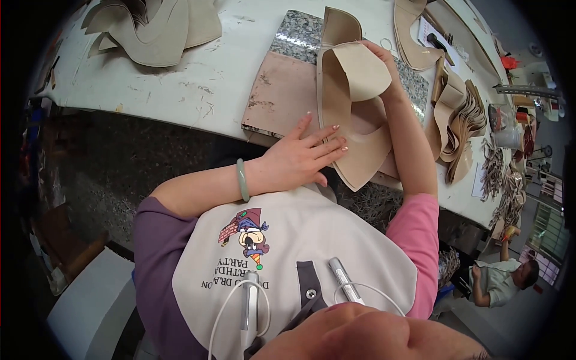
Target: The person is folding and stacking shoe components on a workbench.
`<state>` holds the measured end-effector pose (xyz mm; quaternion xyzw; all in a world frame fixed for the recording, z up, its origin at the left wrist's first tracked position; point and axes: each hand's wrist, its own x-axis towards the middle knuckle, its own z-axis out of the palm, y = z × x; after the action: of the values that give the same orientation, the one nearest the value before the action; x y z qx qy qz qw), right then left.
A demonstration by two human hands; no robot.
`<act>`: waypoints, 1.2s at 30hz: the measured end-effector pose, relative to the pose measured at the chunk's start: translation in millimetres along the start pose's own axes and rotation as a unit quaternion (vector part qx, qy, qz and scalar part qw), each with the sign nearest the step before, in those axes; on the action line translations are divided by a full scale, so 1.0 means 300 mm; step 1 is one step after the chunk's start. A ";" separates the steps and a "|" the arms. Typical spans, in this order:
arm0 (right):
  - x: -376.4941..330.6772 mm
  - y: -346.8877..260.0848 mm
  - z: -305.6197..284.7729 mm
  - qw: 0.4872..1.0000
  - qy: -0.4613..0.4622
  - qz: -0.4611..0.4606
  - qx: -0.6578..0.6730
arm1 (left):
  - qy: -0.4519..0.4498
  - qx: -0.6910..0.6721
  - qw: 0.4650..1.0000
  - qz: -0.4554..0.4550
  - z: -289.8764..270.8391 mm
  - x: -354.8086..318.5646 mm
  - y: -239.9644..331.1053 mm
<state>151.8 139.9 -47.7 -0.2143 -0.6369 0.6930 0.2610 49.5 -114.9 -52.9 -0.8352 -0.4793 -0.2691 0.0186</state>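
Observation:
A tan, curved leather piece (359, 151) lies in front of me, with one end folded over so its pale underside faces up. My right hand (389, 67) grips it near the folded end; its fingers are partly hidden behind the leather. My left hand (292, 159) has its fingers spread, with the fingertips on or just over the left edge of the piece. Beneath the leather are a pinkish-brown work board (282, 99) and a speckled granite slab (298, 35).
A stack of leather pieces (157, 37) lies at the far left of the white table (180, 99). Bundled pieces (459, 123) and piled strips (509, 195) sit at the right, near a clear plastic tub (509, 135). Another person (501, 279) is at the far right.

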 end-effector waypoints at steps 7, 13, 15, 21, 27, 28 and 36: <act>-0.012 0.040 0.044 0.970 0.031 -0.102 -0.219 | 0.003 -0.053 0.999 -0.006 -0.021 0.037 -0.018; -0.013 0.057 0.050 0.969 0.047 -0.106 -0.220 | -0.094 -0.120 0.988 -0.026 0.011 0.081 -0.083; -0.011 0.060 0.050 0.977 0.053 -0.087 -0.188 | -0.104 -0.172 0.978 -0.061 0.019 0.088 -0.097; -0.017 0.039 0.055 0.965 0.063 -0.068 -0.245 | -0.017 0.032 0.999 -0.033 0.028 0.076 -0.127; -0.021 0.000 0.054 0.974 0.090 -0.102 -0.181 | -0.053 0.053 0.992 -0.103 0.010 0.090 -0.182; -0.023 -0.010 0.040 0.973 0.101 -0.102 -0.181 | -0.065 0.054 0.991 -0.105 0.009 0.093 -0.189; -0.010 -0.025 0.049 0.949 0.213 -0.022 -0.231 | -0.068 0.042 0.993 -0.085 0.004 0.096 -0.235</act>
<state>145.5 126.9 -38.9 -0.3969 -0.7141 0.4591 0.3490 4.3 -53.7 -56.3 -0.8064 -0.5595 -0.1915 -0.0015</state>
